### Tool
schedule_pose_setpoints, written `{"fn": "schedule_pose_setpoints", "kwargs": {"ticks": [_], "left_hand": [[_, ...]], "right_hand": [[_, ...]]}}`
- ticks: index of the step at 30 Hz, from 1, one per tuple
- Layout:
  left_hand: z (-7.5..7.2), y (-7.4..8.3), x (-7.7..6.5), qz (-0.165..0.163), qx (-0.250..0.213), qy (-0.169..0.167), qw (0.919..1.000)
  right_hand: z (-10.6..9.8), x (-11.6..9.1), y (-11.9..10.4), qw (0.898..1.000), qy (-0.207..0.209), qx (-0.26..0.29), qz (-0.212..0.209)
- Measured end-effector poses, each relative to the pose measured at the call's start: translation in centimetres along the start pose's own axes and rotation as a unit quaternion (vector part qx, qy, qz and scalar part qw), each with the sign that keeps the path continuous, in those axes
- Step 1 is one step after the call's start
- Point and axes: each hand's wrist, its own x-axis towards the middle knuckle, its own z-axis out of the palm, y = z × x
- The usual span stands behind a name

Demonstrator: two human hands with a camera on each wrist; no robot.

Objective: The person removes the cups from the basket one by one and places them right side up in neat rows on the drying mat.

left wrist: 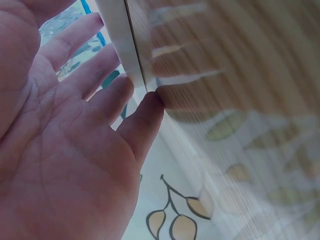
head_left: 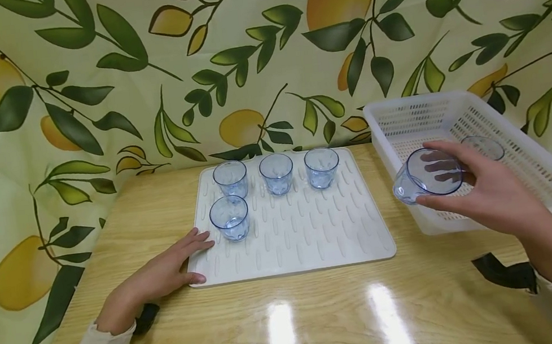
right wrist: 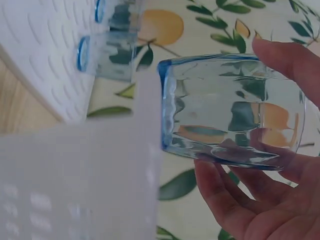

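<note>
My right hand grips a clear bluish drinking glass between thumb and fingers, above the near left side of a white plastic basket. The glass is tilted, its rim towards the hand. In the right wrist view, thumb and fingers press opposite sides of this glass. Another glass shows inside the basket, partly behind my hand. My left hand rests at the left edge of a white ridged mat, fingers extended. Three glasses stand upright along its back, and one glass stands before the leftmost.
The mat and basket are on a light wooden table, the basket to the right of the mat. A cloth printed with fruit and leaves hangs behind the table. Black straps are on both wrists.
</note>
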Motion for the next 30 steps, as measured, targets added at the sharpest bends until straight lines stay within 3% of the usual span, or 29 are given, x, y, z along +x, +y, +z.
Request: {"fn": "schedule_pose_setpoints", "kwargs": {"ticks": [9, 23, 30], "left_hand": [[0.1, -0.3, -0.4, 0.005, -0.004, 0.007, 1.0], [-0.1, 0.0, -0.1, 0.013, 0.008, 0.003, 0.9999], [-0.1, 0.1, -0.1, -0.002, -0.001, -0.001, 1.0]], "right_hand": [[2.5, 0.8, -1.9, 0.998, -0.029, 0.025, -0.052], [6.3, 1.5, -3.9, 0.994, -0.095, 0.029, -0.046], [8.3, 2.5, -4.4, 0.992, -0.107, 0.031, -0.051]]}}
